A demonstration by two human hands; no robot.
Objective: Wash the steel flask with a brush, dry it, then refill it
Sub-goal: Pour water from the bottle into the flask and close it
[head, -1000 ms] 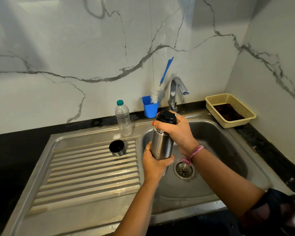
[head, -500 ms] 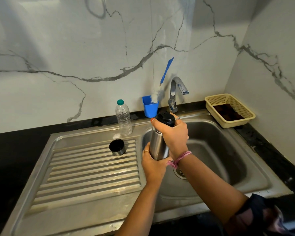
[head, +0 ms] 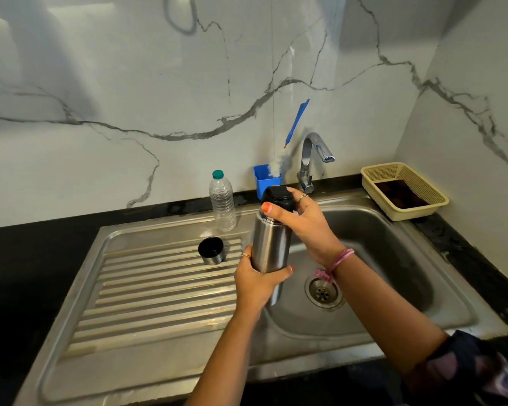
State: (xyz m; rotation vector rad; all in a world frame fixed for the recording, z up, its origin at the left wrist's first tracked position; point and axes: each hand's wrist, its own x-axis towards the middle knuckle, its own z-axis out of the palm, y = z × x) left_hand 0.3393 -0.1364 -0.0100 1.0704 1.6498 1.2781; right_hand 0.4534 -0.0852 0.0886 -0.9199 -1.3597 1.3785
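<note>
The steel flask [head: 270,247] is standing upright over the sink [head: 393,259]; left hand [head: 257,281] is wrapping its smooth, likely slippery body low down, while right hand [head: 301,221] is gripping the black stopper [head: 277,196], the sensible twisting point

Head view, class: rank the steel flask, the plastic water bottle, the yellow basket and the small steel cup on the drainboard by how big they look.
1. Steel flask, nearest the camera
2. Yellow basket, roughly alike, so unsure
3. Plastic water bottle
4. Small steel cup
</note>
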